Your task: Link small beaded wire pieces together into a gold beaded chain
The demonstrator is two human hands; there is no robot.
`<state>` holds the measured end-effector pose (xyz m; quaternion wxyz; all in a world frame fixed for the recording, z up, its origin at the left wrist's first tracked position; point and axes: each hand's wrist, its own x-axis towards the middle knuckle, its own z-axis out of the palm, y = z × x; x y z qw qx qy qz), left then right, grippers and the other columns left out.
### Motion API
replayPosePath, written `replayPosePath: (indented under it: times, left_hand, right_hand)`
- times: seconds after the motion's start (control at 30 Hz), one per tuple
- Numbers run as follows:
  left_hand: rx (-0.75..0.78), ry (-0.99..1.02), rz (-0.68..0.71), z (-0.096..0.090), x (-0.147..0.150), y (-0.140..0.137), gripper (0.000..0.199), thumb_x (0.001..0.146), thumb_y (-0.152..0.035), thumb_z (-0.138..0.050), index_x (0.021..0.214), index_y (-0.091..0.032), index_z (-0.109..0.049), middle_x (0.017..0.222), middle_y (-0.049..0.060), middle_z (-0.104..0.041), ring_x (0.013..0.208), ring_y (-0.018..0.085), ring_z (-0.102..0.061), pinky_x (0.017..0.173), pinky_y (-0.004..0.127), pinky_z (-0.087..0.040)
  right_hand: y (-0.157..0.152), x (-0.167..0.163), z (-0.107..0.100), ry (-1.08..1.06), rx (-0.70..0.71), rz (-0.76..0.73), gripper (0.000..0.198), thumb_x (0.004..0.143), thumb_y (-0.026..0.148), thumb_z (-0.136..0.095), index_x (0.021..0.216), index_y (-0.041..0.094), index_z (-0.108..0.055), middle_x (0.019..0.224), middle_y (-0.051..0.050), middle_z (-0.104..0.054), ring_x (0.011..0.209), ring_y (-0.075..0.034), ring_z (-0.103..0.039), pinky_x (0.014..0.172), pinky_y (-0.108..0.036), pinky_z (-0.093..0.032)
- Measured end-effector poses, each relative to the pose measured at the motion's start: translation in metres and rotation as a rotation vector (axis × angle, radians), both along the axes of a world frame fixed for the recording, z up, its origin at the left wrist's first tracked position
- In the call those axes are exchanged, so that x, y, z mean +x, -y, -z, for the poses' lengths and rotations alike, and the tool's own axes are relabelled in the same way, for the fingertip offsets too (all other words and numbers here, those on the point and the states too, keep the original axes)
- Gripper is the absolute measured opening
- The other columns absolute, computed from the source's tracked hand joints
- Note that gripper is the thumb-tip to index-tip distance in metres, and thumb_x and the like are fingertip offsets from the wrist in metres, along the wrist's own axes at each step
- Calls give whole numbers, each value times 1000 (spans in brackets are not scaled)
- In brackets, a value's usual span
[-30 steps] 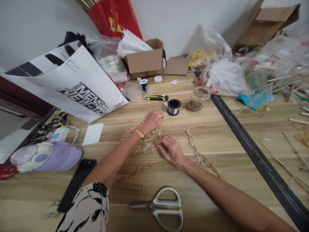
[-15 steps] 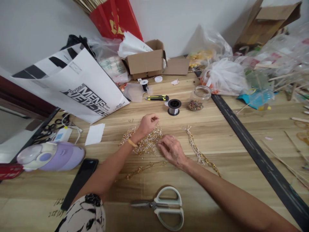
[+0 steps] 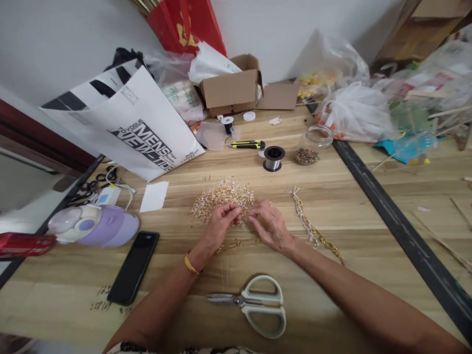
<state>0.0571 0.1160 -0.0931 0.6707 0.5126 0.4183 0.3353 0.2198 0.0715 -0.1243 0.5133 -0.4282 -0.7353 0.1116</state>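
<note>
Clock centred on left hand (image 3: 223,223) and right hand (image 3: 271,223); 12 = away from wearer.
- 10–11: heap of small gold-and-clear pieces (image 3: 216,196) blocks.
- 12–1: bare lane between heap and wire spool (image 3: 273,160).
- 1–2: glass jar (image 3: 311,150).
- 3: linked strand (image 3: 304,222); beyond it, bare tabletop (image 3: 354,211) to black strip (image 3: 391,221).
- 4: right forearm (image 3: 354,290).
- 5: bare wood.
- 6: scissors (image 3: 239,299).
- 7–8: left forearm (image 3: 165,292); phone (image 3: 133,268) outside it.

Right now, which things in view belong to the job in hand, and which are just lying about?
Likely the job's, near the work:
pile
front chain
right chain
scissors
perhaps spool

Probably just lying about:
phone
bottle
white bag
red bag
box
</note>
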Motion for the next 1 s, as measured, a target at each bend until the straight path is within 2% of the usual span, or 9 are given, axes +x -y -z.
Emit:
replayPosePath:
  times: [0.2, 0.37, 0.63, 1.0]
  left_hand:
    - [-135, 132, 18, 5, 4, 1, 30, 69, -37, -75, 68, -12, -58, 60, -2, -54, 57, 8, -48, 59, 22, -38]
    - [-187, 162, 22, 8, 2, 0, 31, 68, -37, -77, 69, -12, -58, 60, -2, -55, 57, 8, -49, 58, 21, -38]
    - [-230, 184, 49, 9, 2, -1, 28, 68, -34, -78, 68, -11, -60, 59, -1, -57, 56, 8, -50, 57, 21, -39]
    - [-253, 208, 91, 12, 1, -2, 26, 68, -32, -78, 70, -11, -62, 59, -1, -57, 56, 8, -51, 56, 21, -40]
  right_hand:
    - [0, 0, -3, 10, -4, 10, 5, 90, 16, -50, 89, 20, -52, 80, -5, -60, 76, -19, -51, 73, -35, -42]
    - [-1, 0, -5, 16, -20, -6, 6, 90, 16, -49, 88, 20, -51, 79, -5, -59, 75, -19, -52, 74, -35, -42]
    - [-2, 2, -4, 41, -46, -19, 6, 90, 17, -49, 86, 21, -52, 76, -4, -57, 74, -18, -51, 75, -36, -42]
    - [-3, 3, -1, 53, -1, -1, 6, 90, 16, -50, 90, 20, -54, 80, -4, -60, 78, -18, -53, 77, -35, -43]
